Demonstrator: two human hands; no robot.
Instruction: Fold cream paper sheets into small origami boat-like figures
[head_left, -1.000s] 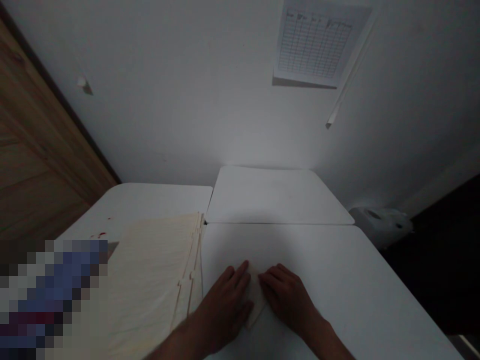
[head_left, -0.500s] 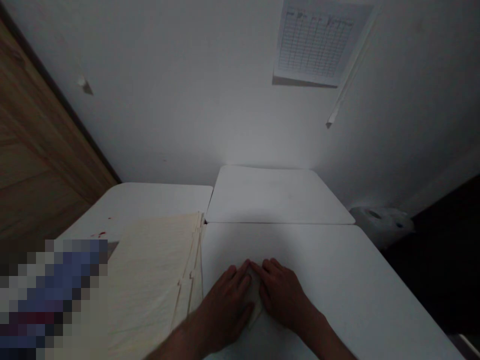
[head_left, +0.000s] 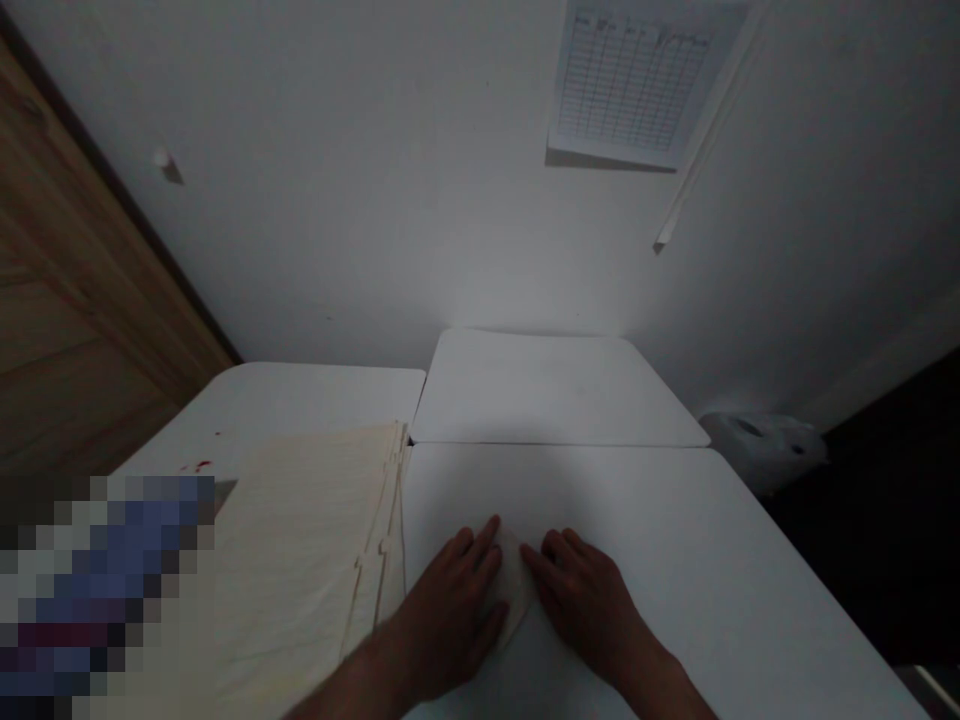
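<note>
A small piece of pale folded paper [head_left: 516, 592] lies on the white table between my hands, partly covered by my left hand. My left hand [head_left: 456, 610] rests over its left side, index finger stretched toward the upper tip and thumb spread lower down, pressing the paper flat without gripping it. Close to the paper's right edge is my right hand [head_left: 589, 595], index finger extended and the other fingers bent. Nothing shows in its grasp, and whether its fingertip touches the paper is hard to see in the dim light.
To the left, a stack of large cream paper sheets [head_left: 307, 540] lies along a table seam. A pixelated blue patch covers the lower left. Behind the white table [head_left: 675, 560] stands a wall with a printed chart [head_left: 630, 90]. A clear plastic bag [head_left: 765, 450] sits beyond the right edge.
My right hand has moved right, away from my left fingertips, uncovering more of the folded paper. My left hand has stayed nearly in place.
</note>
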